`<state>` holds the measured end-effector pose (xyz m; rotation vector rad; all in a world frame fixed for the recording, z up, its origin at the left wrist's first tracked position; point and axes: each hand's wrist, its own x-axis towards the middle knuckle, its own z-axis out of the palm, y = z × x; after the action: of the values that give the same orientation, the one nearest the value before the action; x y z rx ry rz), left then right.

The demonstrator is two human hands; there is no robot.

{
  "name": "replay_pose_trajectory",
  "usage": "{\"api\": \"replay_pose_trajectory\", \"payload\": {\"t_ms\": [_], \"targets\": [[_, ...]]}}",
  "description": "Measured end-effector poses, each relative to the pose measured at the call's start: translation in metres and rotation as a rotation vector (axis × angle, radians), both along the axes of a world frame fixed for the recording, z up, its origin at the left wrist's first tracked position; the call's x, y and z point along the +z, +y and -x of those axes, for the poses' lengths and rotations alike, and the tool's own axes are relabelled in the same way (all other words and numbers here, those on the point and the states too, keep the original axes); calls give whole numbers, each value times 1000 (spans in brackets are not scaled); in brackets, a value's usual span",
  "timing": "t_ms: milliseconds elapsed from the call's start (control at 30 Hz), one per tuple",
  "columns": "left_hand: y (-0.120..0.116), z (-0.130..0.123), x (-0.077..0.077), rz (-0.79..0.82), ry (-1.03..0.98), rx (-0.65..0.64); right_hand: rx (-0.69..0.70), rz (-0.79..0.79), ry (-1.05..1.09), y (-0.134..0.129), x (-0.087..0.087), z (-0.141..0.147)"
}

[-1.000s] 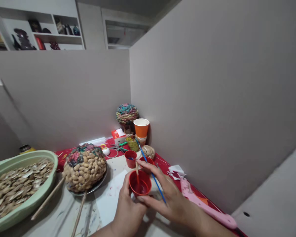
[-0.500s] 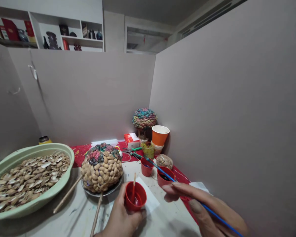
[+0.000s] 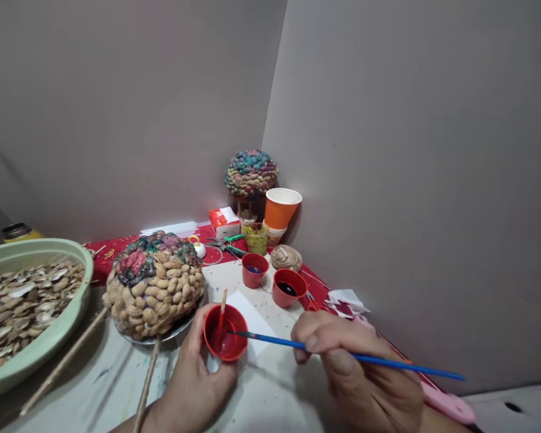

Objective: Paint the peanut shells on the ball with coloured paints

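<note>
My left hand [image 3: 205,370] is wrapped round a small red cup [image 3: 238,350] with a wooden stick [image 3: 223,305] standing in it and a little reddish paint at the bottom. Between thumb and fingers, my right hand [image 3: 360,361] pinches a blue paintbrush [image 3: 275,341]. Its dark bristle tip is over the cup's opening; whether it touches the paint I cannot tell. Left of the cup sits a dome of peanuts [image 3: 162,288] on a metal dish, its top painted red, green, purple and dark. Two thin sticks [image 3: 148,379] reach from it towards me.
Two more red cups [image 3: 253,282] [image 3: 277,296] with dark paint stand ahead. A green basin [image 3: 88,273] of nut shells fills the left. Behind are a twine ball [image 3: 286,257], an orange paper cup [image 3: 279,210], pliers [image 3: 232,243] and a coloured peanut tree [image 3: 251,174]. Grey partitions enclose the table.
The brush has swung from pointing at the far cups to having its tip over the held cup. My view has tilted down and turned right.
</note>
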<state>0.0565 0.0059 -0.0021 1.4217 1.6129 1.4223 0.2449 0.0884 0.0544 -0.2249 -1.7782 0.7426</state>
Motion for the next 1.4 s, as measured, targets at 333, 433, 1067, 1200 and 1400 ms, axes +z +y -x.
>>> {"api": "replay_pose_trajectory", "payload": {"t_ms": [333, 433, 1067, 1200, 1400], "targets": [[-1, 1, -10, -97, 148, -48, 47, -320, -326, 3, 3, 14], [-1, 2, -11, -107, 148, -61, 34, -297, -374, 4, 1, 17], [4, -2, 4, -26, -6, 44, -74, 533, 111, 17, -6, 23], [-1, -1, 3, -46, -70, 65, -20, 737, 181, 22, -7, 31], [-5, -1, 1, -119, -182, 71, 29, 891, 323, 27, 5, 36]]}}
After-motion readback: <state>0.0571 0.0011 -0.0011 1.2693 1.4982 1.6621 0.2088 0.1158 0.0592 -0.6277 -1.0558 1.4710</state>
